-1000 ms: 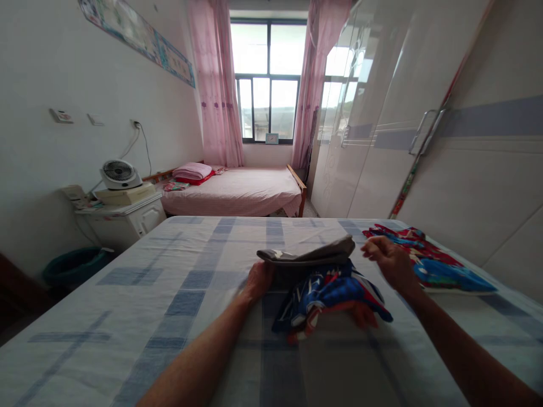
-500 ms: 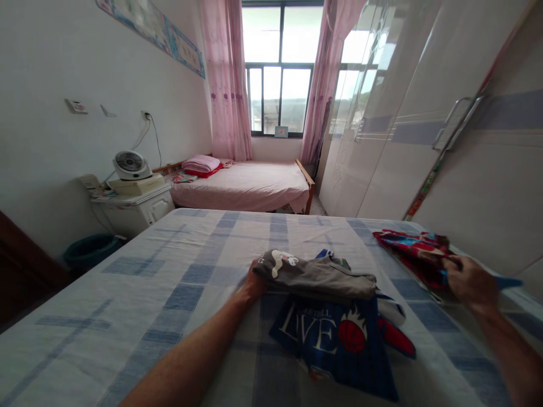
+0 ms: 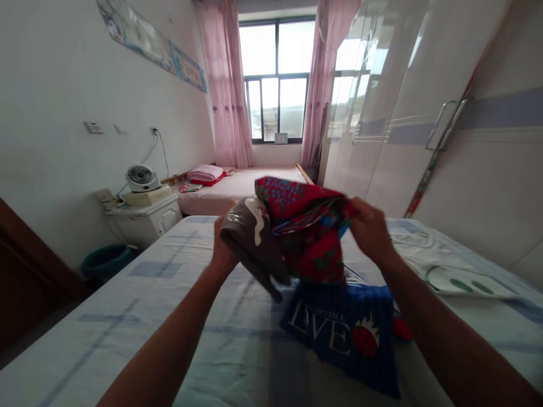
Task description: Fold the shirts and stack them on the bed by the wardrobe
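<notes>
Fingers of left hand point(image 3: 223, 249) clamped on grey garment point(image 3: 250, 246), right hand point(image 3: 368, 229) pinching red cloth point(image 3: 311, 232) edge above bed point(image 3: 127, 316).

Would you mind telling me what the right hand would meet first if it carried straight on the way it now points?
The right hand points leftward and already grips the red patterned cloth. Straight on, it would probably meet the grey garment held by the left hand, though depth is unclear.

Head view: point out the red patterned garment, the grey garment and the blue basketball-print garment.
red patterned garment point(image 3: 311, 234): head view, on its bunched middle, held up by the right hand point(image 3: 369, 229).
grey garment point(image 3: 248, 246): head view, on its hanging fold, by the left hand point(image 3: 221, 249).
blue basketball-print garment point(image 3: 339, 333): head view, on the printed front.
</notes>
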`<state>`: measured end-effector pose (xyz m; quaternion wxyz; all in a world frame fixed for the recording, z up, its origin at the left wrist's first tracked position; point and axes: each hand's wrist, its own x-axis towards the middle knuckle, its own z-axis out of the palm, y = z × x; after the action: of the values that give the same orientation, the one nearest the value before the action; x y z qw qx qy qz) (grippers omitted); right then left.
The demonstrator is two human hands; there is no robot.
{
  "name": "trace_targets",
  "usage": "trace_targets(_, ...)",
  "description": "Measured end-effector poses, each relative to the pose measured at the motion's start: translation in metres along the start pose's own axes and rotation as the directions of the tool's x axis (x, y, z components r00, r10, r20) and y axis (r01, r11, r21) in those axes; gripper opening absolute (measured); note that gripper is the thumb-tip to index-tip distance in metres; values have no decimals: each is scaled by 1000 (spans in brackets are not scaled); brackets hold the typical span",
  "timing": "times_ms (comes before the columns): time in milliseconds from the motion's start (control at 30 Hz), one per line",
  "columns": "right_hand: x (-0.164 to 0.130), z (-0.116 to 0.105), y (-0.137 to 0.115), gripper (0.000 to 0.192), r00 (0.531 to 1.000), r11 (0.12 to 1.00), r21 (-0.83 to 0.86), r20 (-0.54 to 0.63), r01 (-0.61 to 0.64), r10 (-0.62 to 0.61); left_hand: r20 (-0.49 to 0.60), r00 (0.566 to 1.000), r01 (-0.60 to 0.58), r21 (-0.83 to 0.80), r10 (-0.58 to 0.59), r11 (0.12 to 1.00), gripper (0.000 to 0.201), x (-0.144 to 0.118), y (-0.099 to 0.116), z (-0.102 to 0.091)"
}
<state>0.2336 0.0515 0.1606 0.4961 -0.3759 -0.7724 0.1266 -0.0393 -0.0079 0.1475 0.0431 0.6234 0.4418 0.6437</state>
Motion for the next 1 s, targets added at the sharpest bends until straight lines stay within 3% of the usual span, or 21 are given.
trace_targets(33, -9, 13, 6, 20, 996, 992, -125, 91, 13, -1, 85, 996, 23, 51, -27, 998, 7, -9, -13, -1)
trace_targets(67, -19, 26, 14, 21, 973, 975, -222, 228, 25, 27, 258, 962, 36, 193, -86, 981, 8, -21, -28, 0)
trace_targets(100, -31, 38, 25, 20, 959, 967, -254, 279, 15, 58, 303, 945, 52, 243, -127, 969, 12, -35, -44, 3)
trace_targets(200, -64, 66, 58, 15, 936, 951, -308, 326, -31, 136, 368, 893, 105, 391, -260, 914, 18, -76, -83, 16)
trace_targets(333, -85, 76, 80, 17, 921, 932, -355, 336, -69, 196, 369, 870, 136, 455, -325, 880, 25, -100, -101, 21)
trace_targets(433, -79, 65, 84, 17, 920, 926, -367, 325, -90, 218, 383, 876, 109, 434, -293, 894, 25, -99, -100, 17)
trace_targets(500, -70, 42, 93, 18, 931, 913, -385, 267, -136, 251, 397, 872, 106, 416, -285, 903, 26, -98, -98, 15)
trace_targets(600, -66, -15, 127, 26, 927, 809, -480, -27, -340, 374, 418, 861, 110, 403, -290, 908, 27, -97, -95, 13)
trace_targets(633, -71, -37, 142, 30, 878, 717, -510, -227, -476, 421, 424, 856, 112, 405, -295, 907, 28, -97, -95, 12)
trace_targets(667, -78, -58, 158, 35, 791, 603, -513, -424, -611, 441, 430, 852, 112, 408, -299, 906, 28, -97, -95, 12)
trace_targets(733, -97, -93, 190, 43, 635, 436, -466, -623, -770, 457, 440, 846, 110, 409, -302, 906, 29, -97, -96, 12)
trace_targets(767, -108, -106, 204, 38, 580, 379, -441, -662, -813, 474, 443, 845, 108, 406, -299, 907, 29, -97, -97, 12)
trace_targets(867, -129, -125, 236, 16, 505, 302, -405, -699, -863, 507, 449, 847, 102, 389, -285, 915, 29, -97, -98, 11)
trace_targets(1000, -133, -127, 254, 15, 441, 262, -355, -736, -897, 513, 443, 851, 105, 384, -283, 917, 27, -97, -94, 11)
